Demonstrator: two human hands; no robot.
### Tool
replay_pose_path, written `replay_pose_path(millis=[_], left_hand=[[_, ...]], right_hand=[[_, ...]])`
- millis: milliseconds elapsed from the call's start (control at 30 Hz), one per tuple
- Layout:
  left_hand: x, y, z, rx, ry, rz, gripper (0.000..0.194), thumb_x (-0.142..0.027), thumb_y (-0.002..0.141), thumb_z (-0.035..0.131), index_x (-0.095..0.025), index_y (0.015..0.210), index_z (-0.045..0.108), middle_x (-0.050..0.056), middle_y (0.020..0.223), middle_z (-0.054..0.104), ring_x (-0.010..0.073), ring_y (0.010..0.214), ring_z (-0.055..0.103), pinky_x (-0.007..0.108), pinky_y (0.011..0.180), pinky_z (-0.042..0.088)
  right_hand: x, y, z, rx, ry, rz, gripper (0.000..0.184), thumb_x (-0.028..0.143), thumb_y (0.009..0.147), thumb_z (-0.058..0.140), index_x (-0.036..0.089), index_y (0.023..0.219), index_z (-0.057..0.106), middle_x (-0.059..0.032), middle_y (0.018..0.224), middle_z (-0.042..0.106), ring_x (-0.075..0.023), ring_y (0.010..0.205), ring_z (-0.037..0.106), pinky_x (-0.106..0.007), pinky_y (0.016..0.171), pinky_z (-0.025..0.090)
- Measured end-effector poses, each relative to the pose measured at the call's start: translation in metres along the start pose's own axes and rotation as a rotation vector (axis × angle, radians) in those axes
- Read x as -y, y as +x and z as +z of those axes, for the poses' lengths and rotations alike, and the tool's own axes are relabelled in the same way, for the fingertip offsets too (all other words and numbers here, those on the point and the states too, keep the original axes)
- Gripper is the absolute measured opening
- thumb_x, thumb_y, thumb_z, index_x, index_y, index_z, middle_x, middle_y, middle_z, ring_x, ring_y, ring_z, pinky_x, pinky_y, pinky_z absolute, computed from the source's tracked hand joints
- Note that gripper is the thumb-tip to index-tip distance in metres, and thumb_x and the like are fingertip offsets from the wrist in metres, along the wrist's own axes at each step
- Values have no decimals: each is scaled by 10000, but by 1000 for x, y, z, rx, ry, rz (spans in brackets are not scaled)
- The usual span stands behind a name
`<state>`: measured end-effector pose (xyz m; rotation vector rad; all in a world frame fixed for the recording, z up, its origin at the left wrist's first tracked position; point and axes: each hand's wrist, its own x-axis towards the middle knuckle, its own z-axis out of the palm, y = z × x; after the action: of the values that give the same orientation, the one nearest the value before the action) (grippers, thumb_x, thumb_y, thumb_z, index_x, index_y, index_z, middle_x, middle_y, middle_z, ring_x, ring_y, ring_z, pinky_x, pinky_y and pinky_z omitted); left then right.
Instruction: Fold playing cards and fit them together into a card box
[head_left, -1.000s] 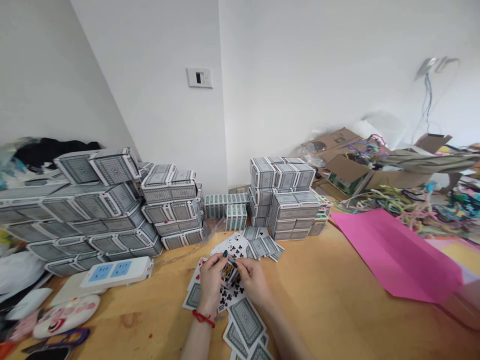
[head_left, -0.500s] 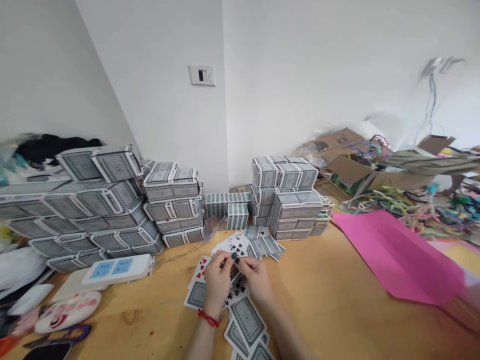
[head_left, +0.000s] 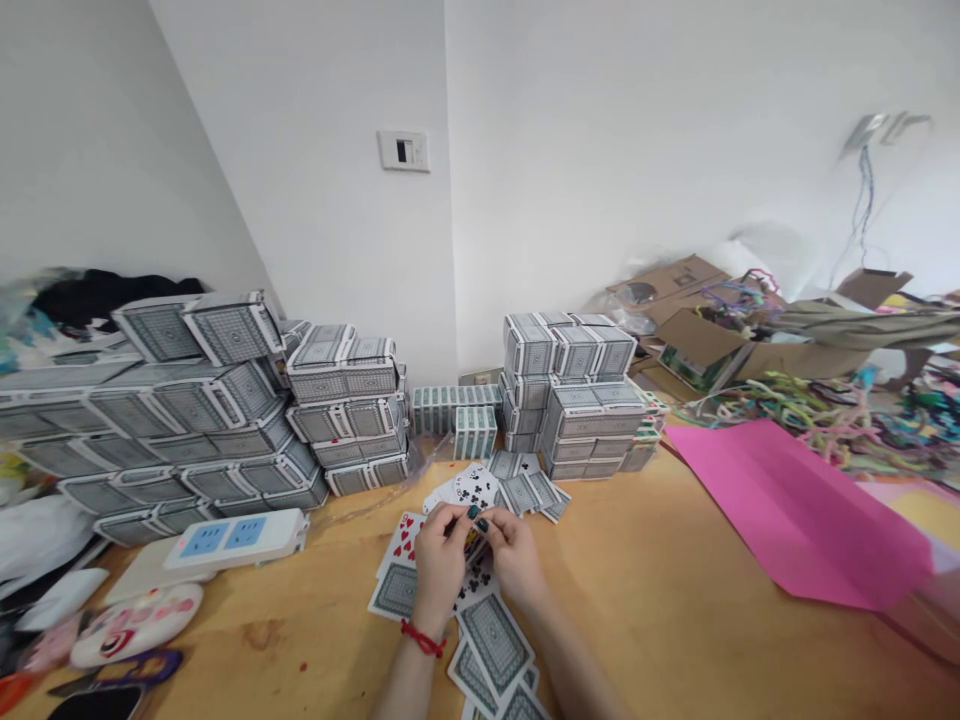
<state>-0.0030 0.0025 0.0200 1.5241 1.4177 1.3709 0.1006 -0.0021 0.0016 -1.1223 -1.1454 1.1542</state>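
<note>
My left hand (head_left: 441,562), with a red cord bracelet (head_left: 423,638) at its wrist, and my right hand (head_left: 517,556) meet over scattered playing cards. Thumbs and fingertips of both are pinched together on a playing card (head_left: 472,541), mostly hidden behind the fingers; a coloured patch of it shows. A nine of hearts (head_left: 405,536) lies face up left of my left hand, above a face-down card (head_left: 395,590). Clubs cards (head_left: 475,486) fan out just beyond my fingers. Face-down cards (head_left: 495,640) lie between my forearms.
Stacked blocks made of cards stand at the left (head_left: 217,405), centre left (head_left: 349,410) and right (head_left: 592,400). A power strip (head_left: 238,536), a computer mouse (head_left: 136,622) and scissors (head_left: 124,672) lie left. On the right are pink paper (head_left: 799,515), coloured strands (head_left: 817,415) and a cardboard box (head_left: 701,340).
Both hands have shifted very slightly to the right, and the thumbs are a little differently placed, the right one lower. The loose cards and stacks have not moved.
</note>
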Motion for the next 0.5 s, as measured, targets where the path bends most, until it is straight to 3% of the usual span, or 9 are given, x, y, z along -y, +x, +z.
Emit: replay_pose_path(millis=[300,500], left_hand=[[8,0,-1,-27,1,-133,201,-352,692,524,-162,673,589,15,639,599,165,645,526,249,610,383],[5,0,-1,-6,13,-140,259,-393,692,500,-154,624,575,7,590,579,152,596,503,236,569,376]], right_hand=[[0,3,-4,91,19,45,238,380,709,538,146,683,577,-3,604,546,-121,548,456,-228,540,356],[-2,3,-4,44,-26,21,248,389,697,539,152,625,547,19,544,494,-111,520,432,-212,505,339]])
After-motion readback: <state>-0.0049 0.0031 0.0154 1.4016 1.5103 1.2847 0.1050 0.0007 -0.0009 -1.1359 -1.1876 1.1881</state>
